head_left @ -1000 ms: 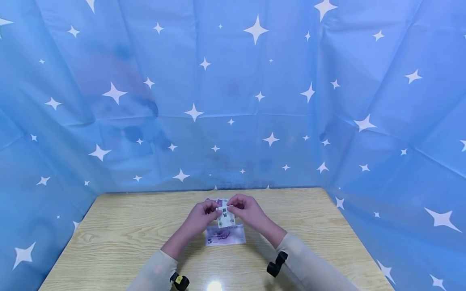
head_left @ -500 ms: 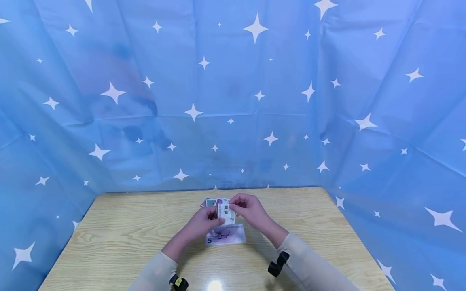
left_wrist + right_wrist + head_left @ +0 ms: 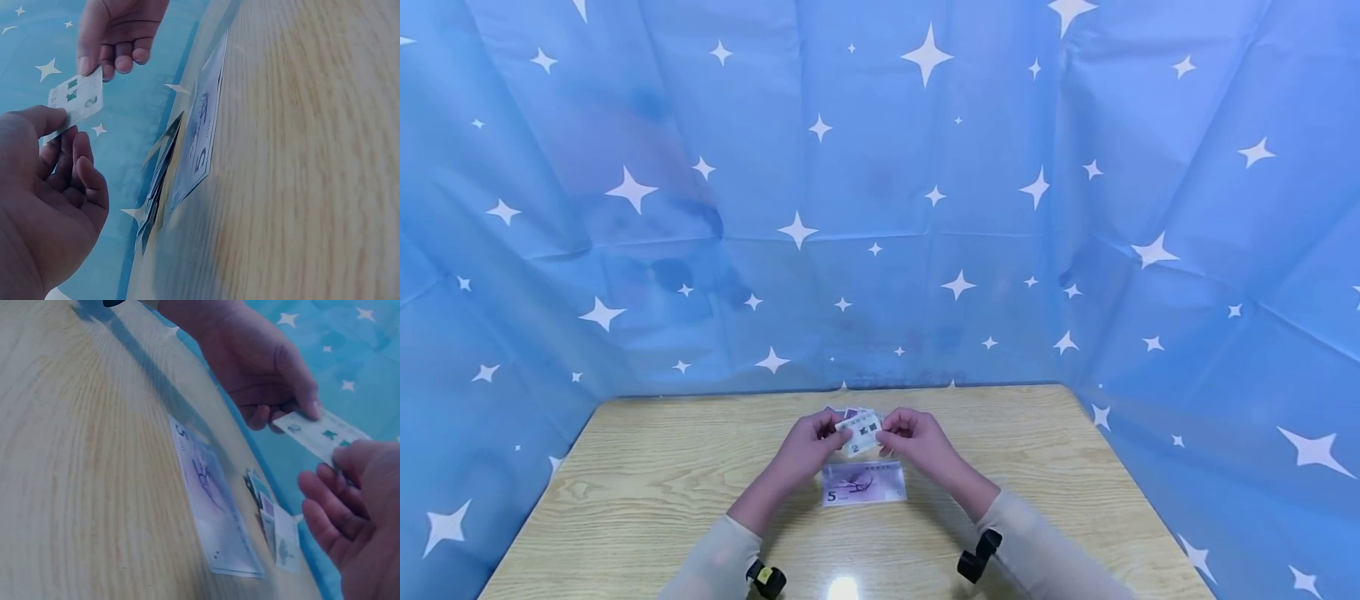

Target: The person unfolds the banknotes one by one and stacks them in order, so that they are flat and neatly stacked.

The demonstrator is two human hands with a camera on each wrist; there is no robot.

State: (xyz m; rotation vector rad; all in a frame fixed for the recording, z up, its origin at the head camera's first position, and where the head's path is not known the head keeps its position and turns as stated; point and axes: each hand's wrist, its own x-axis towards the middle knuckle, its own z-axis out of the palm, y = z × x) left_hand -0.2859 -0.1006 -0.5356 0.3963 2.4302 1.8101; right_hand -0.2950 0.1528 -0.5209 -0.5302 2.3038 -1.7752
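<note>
Both hands hold a small pale banknote (image 3: 860, 435) with green marks and a 2, raised above the table. My left hand (image 3: 808, 442) pinches its left end between thumb and fingers. At the opposite end, my right hand (image 3: 919, 437) grips it with the thumb on top. The left wrist view shows the pale banknote (image 3: 80, 103) stretched between the two thumbs. Below the hands lies a larger purple banknote (image 3: 865, 483) marked 5, flat on the wood. Behind the held one, a loose pile of small notes (image 3: 275, 522) is partly hidden in the head view.
The wooden table (image 3: 647, 475) ends at the back and sides against a blue curtain (image 3: 880, 167) with white stars. Black wrist cameras sit at the left cuff (image 3: 766, 578) and the right cuff (image 3: 979, 557).
The pale banknote has turned clockwise from upright to sideways, its 2 going from lower right to lower left. The right hand has shifted slightly lower; the left has re-gripped the left end.
</note>
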